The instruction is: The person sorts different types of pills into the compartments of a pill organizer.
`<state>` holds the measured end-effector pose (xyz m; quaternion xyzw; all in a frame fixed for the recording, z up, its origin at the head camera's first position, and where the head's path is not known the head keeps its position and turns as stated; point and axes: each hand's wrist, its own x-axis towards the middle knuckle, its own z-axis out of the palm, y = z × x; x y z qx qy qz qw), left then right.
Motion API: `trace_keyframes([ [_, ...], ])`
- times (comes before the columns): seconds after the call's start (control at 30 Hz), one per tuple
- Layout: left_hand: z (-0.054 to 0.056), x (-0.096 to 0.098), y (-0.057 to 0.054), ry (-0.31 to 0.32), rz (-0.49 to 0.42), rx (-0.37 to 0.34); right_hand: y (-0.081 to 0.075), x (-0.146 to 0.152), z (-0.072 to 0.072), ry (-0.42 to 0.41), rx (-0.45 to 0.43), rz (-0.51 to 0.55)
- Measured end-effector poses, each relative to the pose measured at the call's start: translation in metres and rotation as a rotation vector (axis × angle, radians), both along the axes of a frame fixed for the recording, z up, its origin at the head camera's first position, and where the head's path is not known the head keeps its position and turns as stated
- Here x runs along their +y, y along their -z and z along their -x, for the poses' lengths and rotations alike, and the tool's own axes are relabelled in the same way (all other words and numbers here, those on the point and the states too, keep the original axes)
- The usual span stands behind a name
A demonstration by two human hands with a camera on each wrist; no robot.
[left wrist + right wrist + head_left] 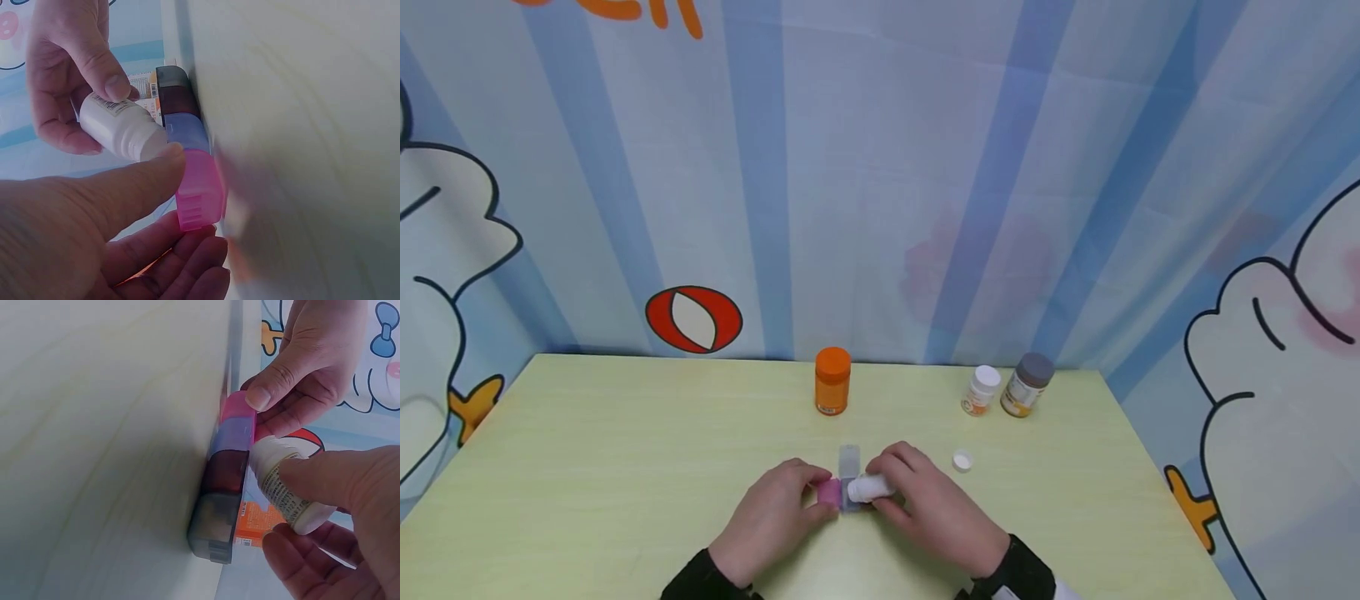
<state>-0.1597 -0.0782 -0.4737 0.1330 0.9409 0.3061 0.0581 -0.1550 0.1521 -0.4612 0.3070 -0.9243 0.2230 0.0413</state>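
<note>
A small pill organizer (830, 492) lies on the table in front of me, with pink, blue, dark red and grey compartments in a row. My left hand (778, 510) pinches its pink end between thumb and fingers. One translucent lid (849, 461) stands open away from me, at the blue compartment (186, 130). In my right hand (934, 502), a white pill bottle (284, 487) is gripped by thumb and fingers. The bottle tilts to the left, uncapped, its mouth right over the blue compartment. What is inside that compartment is hidden.
A loose white cap (962, 460) lies beyond my right hand. Farther back, an orange bottle (832, 383) stands near the middle of the table's back edge. A small white bottle (981, 392) and a dark-capped jar (1027, 386) stand at the back right, before a striped curtain (865, 183).
</note>
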Motion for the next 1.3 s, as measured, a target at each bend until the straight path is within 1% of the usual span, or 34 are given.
trace_keyframes([
  [0.17,0.0002,0.0003,-0.0012,-0.005,0.004,-0.016,0.0009,-0.0013,-0.0002,-0.022,0.005,0.015],
  [0.37,-0.0002,-0.0008,-0.0010,0.012,0.007,0.001,0.0017,-0.0011,-0.0015,-0.106,0.064,0.042],
  [0.5,0.0005,-0.0011,-0.0007,0.016,0.004,0.010,0.0018,-0.0005,-0.0023,-0.137,0.085,0.039],
  [0.67,0.0008,-0.0006,-0.0014,0.014,0.002,-0.007,0.0015,-0.0009,-0.0018,-0.157,0.085,0.026],
  [0.8,0.0009,-0.0007,-0.0017,0.010,0.003,-0.012,0.0023,-0.0013,-0.0011,-0.213,0.111,0.040],
  [0.9,0.0008,-0.0006,-0.0015,0.009,0.002,-0.012,0.0035,-0.0015,-0.0014,-0.233,0.128,0.034],
  [0.97,0.0007,-0.0004,-0.0015,0.008,0.001,-0.015,0.0042,-0.0022,-0.0016,-0.216,0.121,0.013],
  [1.17,0.0000,-0.0004,-0.0021,0.011,0.005,-0.005,0.0046,-0.0033,-0.0024,-0.117,0.065,-0.010],
  [1.3,-0.0007,-0.0005,-0.0024,0.014,0.005,0.004,0.0041,-0.0030,-0.0028,-0.060,0.072,-0.012],
])
